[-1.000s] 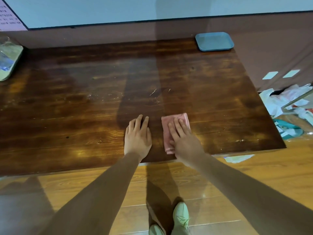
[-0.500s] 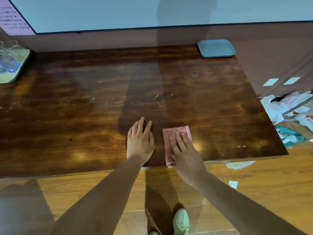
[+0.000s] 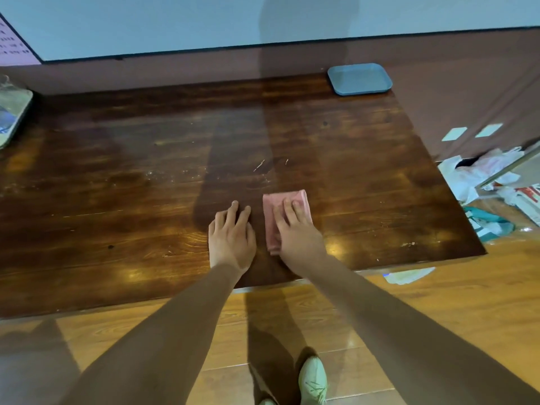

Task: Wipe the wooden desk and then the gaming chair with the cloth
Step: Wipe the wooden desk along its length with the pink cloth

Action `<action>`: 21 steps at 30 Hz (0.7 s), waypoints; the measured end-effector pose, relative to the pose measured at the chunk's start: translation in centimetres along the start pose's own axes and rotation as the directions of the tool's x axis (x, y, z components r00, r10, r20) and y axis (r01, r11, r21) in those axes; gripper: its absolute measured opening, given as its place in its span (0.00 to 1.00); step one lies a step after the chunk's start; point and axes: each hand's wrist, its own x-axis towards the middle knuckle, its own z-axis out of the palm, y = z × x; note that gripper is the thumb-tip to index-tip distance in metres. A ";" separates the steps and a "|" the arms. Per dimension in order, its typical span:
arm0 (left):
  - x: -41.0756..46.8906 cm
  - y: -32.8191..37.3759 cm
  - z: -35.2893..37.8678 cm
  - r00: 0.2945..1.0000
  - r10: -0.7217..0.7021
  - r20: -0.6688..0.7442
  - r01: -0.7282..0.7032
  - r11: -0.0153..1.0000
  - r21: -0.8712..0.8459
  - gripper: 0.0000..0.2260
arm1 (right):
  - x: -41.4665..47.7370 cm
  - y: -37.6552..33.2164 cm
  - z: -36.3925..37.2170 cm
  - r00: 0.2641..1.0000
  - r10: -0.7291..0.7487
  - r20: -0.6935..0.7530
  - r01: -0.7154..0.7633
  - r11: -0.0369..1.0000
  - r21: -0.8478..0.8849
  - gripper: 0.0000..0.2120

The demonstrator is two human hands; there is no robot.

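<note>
Pink folded cloth (image 3: 270, 223) on dark wooden tabletop (image 3: 117, 185) near front edge, long axis pointing away from person. Right hand (image 3: 298, 238) on top, grip flat, straight fingers pressing. Left hand (image 3: 232, 238) just beside, flat, empty. Pale specks (image 3: 258, 165) lie ahead.

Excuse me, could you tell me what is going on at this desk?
A person appears to be wiping the wooden desk. Their right hand presses a folded pink cloth flat near the front edge, while the left hand rests open beside it. A blue tray sits at the far right corner.
</note>
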 end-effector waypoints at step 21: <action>3.0 -2.1 0.0 0.992 0.121 -0.039 -0.119 0.991 0.057 0.20 | 3.7 0.3 -0.7 0.998 0.011 -0.066 -0.009 0.999 0.033 0.39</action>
